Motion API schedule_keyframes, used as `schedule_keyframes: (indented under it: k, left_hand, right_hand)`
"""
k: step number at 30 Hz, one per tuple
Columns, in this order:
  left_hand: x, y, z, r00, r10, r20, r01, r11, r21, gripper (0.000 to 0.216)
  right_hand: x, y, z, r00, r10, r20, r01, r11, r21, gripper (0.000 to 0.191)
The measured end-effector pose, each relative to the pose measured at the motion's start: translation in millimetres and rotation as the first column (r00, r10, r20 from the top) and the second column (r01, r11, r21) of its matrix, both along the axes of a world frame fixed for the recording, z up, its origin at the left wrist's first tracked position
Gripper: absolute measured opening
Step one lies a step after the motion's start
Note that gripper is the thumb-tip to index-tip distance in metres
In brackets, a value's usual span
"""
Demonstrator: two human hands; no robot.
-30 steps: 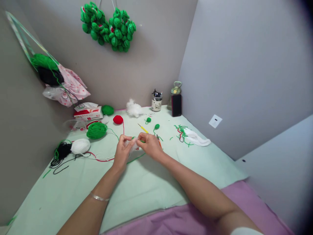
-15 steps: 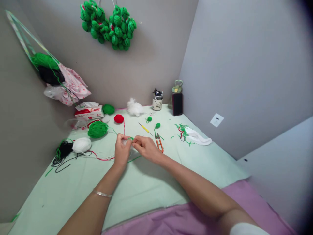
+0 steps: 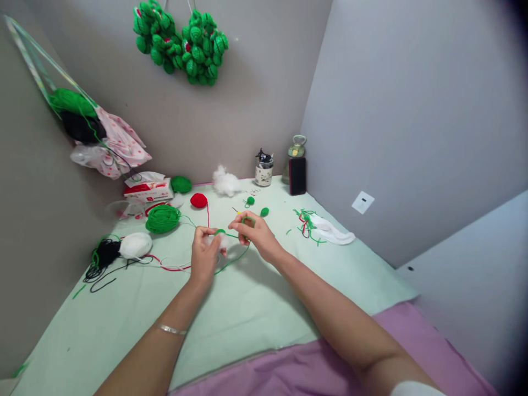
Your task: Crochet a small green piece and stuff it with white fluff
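My left hand (image 3: 203, 256) is closed around a small green crocheted piece (image 3: 220, 232), with a tuft of white stuffing (image 3: 223, 241) showing at its side. A strand of green yarn (image 3: 233, 236) runs from the piece to my right hand (image 3: 260, 237), whose fingers are pinched on it. Some of the yarn loops over those fingers and trails down toward the tabletop. Whether a needle is in the pinch is too small to tell. Just beyond lie two little green crocheted balls (image 3: 250, 201). A yellow-handled hook (image 3: 238, 212) is mostly hidden behind my right hand.
Left on the table (image 3: 136, 330) are green yarn (image 3: 163, 219), white yarn (image 3: 136, 245), black yarn (image 3: 108, 253) and a tissue box (image 3: 149, 190). A red yarn ball (image 3: 198, 201), fluffy stuffing (image 3: 225, 181), a pen cup (image 3: 263, 170) and a phone (image 3: 297, 176) stand behind. Yarn scraps (image 3: 305, 220) lie right.
My right hand has moved away from my left, to the right and slightly up, drawing the green yarn out between them. It now covers the orange snips and most of the hook.
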State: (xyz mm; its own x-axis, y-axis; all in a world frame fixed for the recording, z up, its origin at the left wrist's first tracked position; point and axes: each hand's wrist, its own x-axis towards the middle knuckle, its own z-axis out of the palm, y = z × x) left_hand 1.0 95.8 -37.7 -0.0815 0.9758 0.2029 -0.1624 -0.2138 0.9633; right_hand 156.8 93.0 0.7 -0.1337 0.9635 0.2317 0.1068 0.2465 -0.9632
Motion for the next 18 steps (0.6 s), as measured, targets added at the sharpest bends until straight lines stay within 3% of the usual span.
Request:
schedule_keyframes:
  k: [7,13,18]
  left_hand:
    - [4.5,-3.4,-1.4,1.000,-0.005,0.019,0.005,0.999,0.033,0.035]
    - [4.1,-3.4,0.3,0.994,-0.105,0.037,0.105,0.994,-0.011,0.034]
    - [-2.0,2.9,-2.1,0.989,-0.149,0.014,0.149,0.987,-0.053,0.037]
  right_hand:
    - [-0.6,4.2,-12.6,0.964,0.010,0.264,0.001,0.999,-0.040,0.030]
    - [-3.4,-0.8,-5.7,0.917,-0.136,0.376,0.147,0.989,-0.002,0.023]
    - [0.5,-6.5,2.9,0.896,-0.094,0.433,0.082,0.996,0.046,0.018]
